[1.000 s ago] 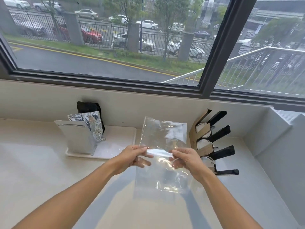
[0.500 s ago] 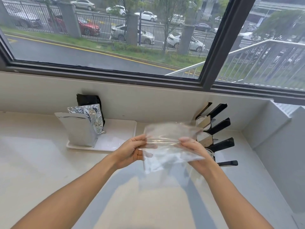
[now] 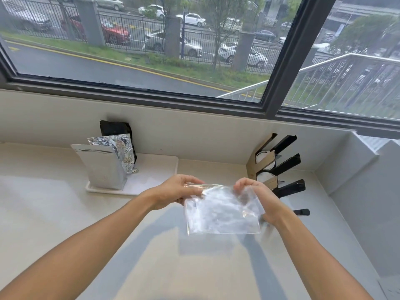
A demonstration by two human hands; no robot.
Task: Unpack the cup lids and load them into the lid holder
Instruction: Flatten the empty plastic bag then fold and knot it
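A clear plastic bag (image 3: 220, 213), folded over and with nothing visible inside, hangs above the counter between my hands. My left hand (image 3: 176, 192) pinches its upper left edge. My right hand (image 3: 258, 198) grips its upper right corner, fingers curled into the plastic. Behind my right hand stands the lid holder (image 3: 279, 167), cardboard with black slanted arms, against the back wall. White cup lids (image 3: 265, 158) sit in its upper slots.
A white tray (image 3: 155, 172) at the back left carries a silver pouch (image 3: 101, 165), a crumpled foil bag (image 3: 122, 152) and a black bag (image 3: 114, 128). The beige counter (image 3: 65, 213) runs to a wall at the right. A window spans the back.
The bag was held up as a tall flat sheet, then folded over. It is now a shorter folded packet, held lower. Both hands kept their hold.
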